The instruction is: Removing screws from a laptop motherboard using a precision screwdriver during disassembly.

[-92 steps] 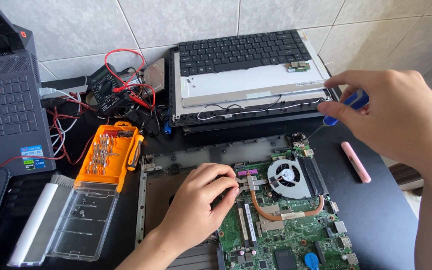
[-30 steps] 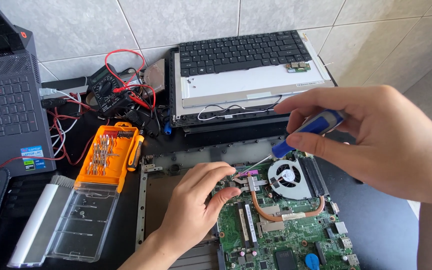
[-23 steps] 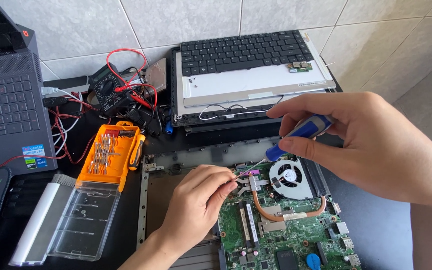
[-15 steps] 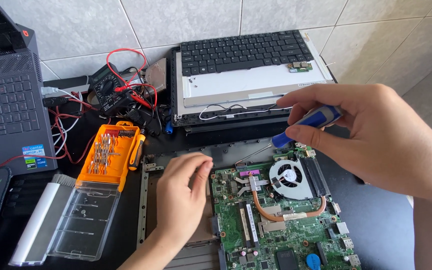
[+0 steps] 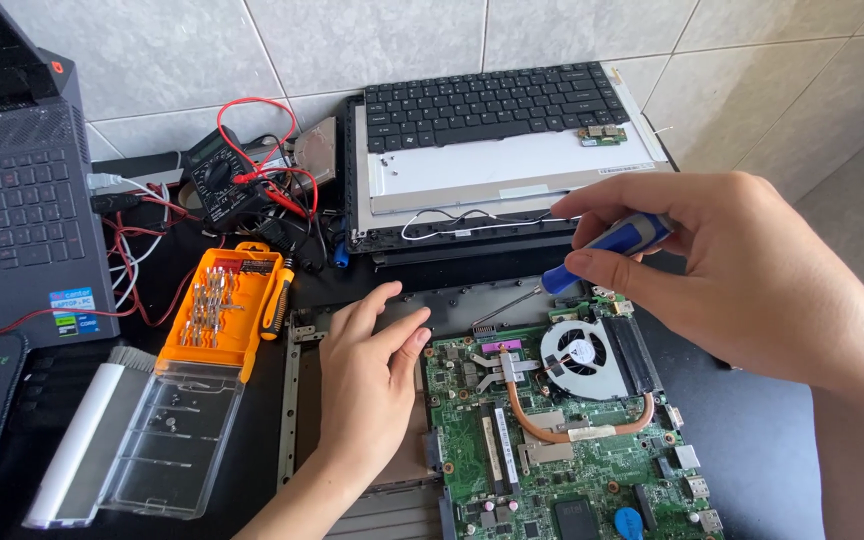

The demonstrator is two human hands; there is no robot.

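Observation:
A green laptop motherboard (image 5: 552, 450) with a copper heat pipe and a round fan (image 5: 584, 357) lies in an open laptop base (image 5: 297, 400) on the dark table. My left hand (image 5: 367, 385) rests flat on the base just left of the board, fingers together, holding nothing. My right hand (image 5: 742, 270) grips a blue-handled screwdriver (image 5: 612, 250). Its thin metal shaft slants down-left, and the tip hangs at the board's upper left corner, close to my left fingertips.
An orange bit set (image 5: 227, 305) with a clear open lid (image 5: 157, 450) lies at the left. Behind it sit a multimeter (image 5: 222, 185) with red leads and a dark laptop (image 5: 17, 200). A removed keyboard and screen panel (image 5: 502, 140) lean at the back by the tiled wall.
My right hand brought the screwdriver from the right edge in over the board. My left hand opened from a pinch at the board's top edge and slid left to lie flat.

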